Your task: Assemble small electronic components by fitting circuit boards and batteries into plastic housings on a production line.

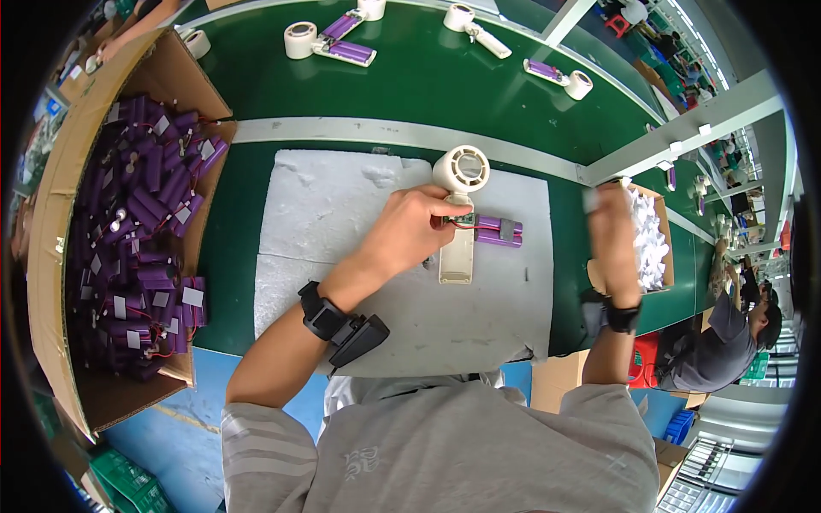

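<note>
A white handheld fan (463, 171) lies on the foam mat with its round head away from me and its long handle shell toward me. My left hand (417, 224) is closed on the fan's neck, thumb and fingers by the small green circuit board. Red wires run from there to a purple battery pack (499, 231) with a grey patch, lying just right of the handle. My right hand (609, 218), smeared by motion, is at the left edge of a small cardboard box (669, 248) of white pieces (648, 239); its fingers cannot be made out.
At left stands a large cardboard box (53, 248) heaped with purple battery packs (145, 222). Several fan parts (342, 47) lie on the green conveyor (410, 94) beyond a pale rail (385, 130). A metal post (684, 128) rises at right. Another person (714, 346) sits beyond my right arm.
</note>
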Demonstrator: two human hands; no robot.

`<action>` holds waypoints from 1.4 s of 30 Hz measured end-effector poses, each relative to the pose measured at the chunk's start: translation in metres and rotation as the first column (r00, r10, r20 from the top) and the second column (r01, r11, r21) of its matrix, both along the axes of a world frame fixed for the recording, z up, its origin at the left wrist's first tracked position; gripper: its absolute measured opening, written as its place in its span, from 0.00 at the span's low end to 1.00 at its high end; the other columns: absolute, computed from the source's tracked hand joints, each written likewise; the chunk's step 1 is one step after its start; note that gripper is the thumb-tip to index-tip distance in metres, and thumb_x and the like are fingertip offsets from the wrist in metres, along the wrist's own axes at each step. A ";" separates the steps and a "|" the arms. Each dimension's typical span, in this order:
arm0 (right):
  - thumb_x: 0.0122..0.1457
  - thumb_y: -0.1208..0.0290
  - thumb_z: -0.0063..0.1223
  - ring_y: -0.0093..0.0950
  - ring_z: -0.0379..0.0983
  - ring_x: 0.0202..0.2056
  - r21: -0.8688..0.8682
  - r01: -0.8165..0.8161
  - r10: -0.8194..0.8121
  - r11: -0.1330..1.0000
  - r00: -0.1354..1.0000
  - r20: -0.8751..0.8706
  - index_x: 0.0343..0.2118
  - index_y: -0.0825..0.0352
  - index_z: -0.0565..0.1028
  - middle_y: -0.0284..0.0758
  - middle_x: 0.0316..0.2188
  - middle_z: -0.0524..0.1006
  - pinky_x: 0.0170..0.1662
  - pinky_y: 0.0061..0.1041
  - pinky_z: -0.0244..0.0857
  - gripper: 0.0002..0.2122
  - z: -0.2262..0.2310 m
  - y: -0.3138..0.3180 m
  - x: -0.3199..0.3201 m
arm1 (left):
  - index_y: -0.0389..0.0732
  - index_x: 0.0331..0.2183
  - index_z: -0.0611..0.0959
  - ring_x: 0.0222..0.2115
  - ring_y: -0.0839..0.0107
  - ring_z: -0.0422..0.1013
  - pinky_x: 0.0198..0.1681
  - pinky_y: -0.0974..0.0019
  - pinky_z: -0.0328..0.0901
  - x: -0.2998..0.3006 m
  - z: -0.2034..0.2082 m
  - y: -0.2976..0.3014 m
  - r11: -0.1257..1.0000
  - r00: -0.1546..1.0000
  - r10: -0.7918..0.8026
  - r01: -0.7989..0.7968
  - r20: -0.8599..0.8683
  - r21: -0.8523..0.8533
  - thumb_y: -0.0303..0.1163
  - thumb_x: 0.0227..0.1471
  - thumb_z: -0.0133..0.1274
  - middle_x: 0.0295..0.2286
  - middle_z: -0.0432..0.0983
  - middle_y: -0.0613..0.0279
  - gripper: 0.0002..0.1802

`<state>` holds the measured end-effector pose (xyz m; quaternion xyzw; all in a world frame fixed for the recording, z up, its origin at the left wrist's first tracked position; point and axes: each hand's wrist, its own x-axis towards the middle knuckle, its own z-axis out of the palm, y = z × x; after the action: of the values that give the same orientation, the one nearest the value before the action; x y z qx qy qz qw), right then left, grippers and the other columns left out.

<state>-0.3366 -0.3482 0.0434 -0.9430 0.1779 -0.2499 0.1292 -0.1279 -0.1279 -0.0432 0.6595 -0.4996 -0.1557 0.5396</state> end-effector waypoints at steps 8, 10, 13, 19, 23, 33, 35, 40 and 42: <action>0.47 0.77 0.63 0.39 0.72 0.42 0.104 -0.149 0.164 0.983 0.972 -0.165 0.47 0.67 0.71 0.41 0.43 0.73 0.44 0.30 0.67 0.22 0.000 0.035 0.026 | 0.43 0.39 0.85 0.27 0.67 0.77 0.31 0.70 0.69 -0.004 0.011 0.000 0.995 0.997 0.066 -0.069 0.049 0.070 0.17 0.42 0.56 0.38 0.80 0.57 0.19; 0.43 0.78 0.65 0.36 0.73 0.40 0.178 -0.404 0.428 0.897 0.894 -0.128 0.49 0.66 0.71 0.39 0.42 0.75 0.42 0.29 0.68 0.26 -0.029 0.053 0.050 | 0.43 0.39 0.85 0.27 0.67 0.77 0.31 0.70 0.69 -0.004 0.013 0.003 0.993 0.997 0.055 -0.060 0.056 0.101 0.18 0.42 0.57 0.38 0.80 0.57 0.19; 0.44 0.79 0.65 0.33 0.73 0.41 0.286 -0.410 0.459 0.866 0.879 -0.130 0.49 0.66 0.72 0.38 0.40 0.75 0.41 0.28 0.69 0.26 -0.046 0.042 0.053 | 0.43 0.39 0.85 0.27 0.66 0.77 0.31 0.70 0.69 -0.005 0.017 -0.001 0.990 0.996 0.057 -0.066 0.074 0.123 0.19 0.41 0.59 0.39 0.80 0.56 0.18; 0.46 0.81 0.62 0.30 0.75 0.40 0.785 -0.377 0.585 0.492 0.811 0.023 0.53 0.66 0.68 0.37 0.38 0.75 0.38 0.29 0.72 0.28 -0.047 0.045 0.043 | 0.39 0.38 0.85 0.25 0.61 0.76 0.28 0.65 0.70 -0.005 0.023 -0.001 0.995 0.994 0.026 -0.037 0.110 0.098 0.22 0.41 0.61 0.32 0.78 0.54 0.16; 0.46 0.83 0.61 0.30 0.76 0.37 0.992 -0.074 0.466 -0.104 0.877 0.114 0.59 0.66 0.62 0.38 0.40 0.74 0.37 0.27 0.73 0.34 -0.036 0.051 0.041 | 0.40 0.38 0.85 0.25 0.60 0.76 0.28 0.64 0.70 -0.003 0.021 0.001 0.996 0.990 0.015 -0.027 0.137 0.088 0.22 0.41 0.61 0.31 0.78 0.54 0.17; 0.35 0.80 0.68 0.32 0.73 0.44 0.965 -0.048 0.482 -0.257 0.859 0.171 0.60 0.67 0.59 0.38 0.47 0.69 0.42 0.26 0.71 0.44 -0.036 0.043 0.040 | 0.40 0.39 0.84 0.26 0.59 0.76 0.29 0.64 0.70 -0.001 0.021 0.000 0.996 0.983 -0.017 0.002 0.185 0.084 0.23 0.42 0.61 0.32 0.78 0.53 0.17; 0.34 0.80 0.69 0.32 0.72 0.45 0.978 -0.070 0.507 -0.195 0.846 0.162 0.59 0.67 0.60 0.38 0.47 0.69 0.44 0.27 0.71 0.44 -0.039 0.041 0.040 | 0.40 0.39 0.84 0.26 0.59 0.76 0.29 0.64 0.70 -0.001 0.022 0.000 0.997 0.978 -0.026 0.011 0.207 0.074 0.23 0.44 0.61 0.33 0.78 0.53 0.16; 0.32 0.80 0.69 0.29 0.70 0.47 0.941 -0.288 0.558 0.177 0.817 0.145 0.54 0.67 0.66 0.35 0.48 0.70 0.49 0.29 0.67 0.39 -0.044 0.048 0.042 | 0.39 0.40 0.83 0.28 0.57 0.75 0.30 0.63 0.70 0.001 0.027 0.002 0.992 0.981 -0.055 0.034 0.187 0.118 0.23 0.46 0.59 0.34 0.78 0.52 0.15; 0.32 0.79 0.69 0.29 0.69 0.47 0.866 -0.385 0.558 0.320 0.815 0.156 0.52 0.66 0.69 0.35 0.49 0.70 0.50 0.28 0.65 0.36 -0.048 0.055 0.042 | 0.39 0.40 0.83 0.28 0.56 0.75 0.31 0.62 0.70 0.002 0.028 0.002 0.991 0.981 -0.065 0.042 0.183 0.126 0.22 0.46 0.59 0.34 0.77 0.51 0.15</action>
<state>-0.2943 -0.2934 -0.0044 -0.7699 0.0058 0.0066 0.6381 -0.1259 -0.1257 -0.0149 0.6892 -0.5551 -0.1379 0.4448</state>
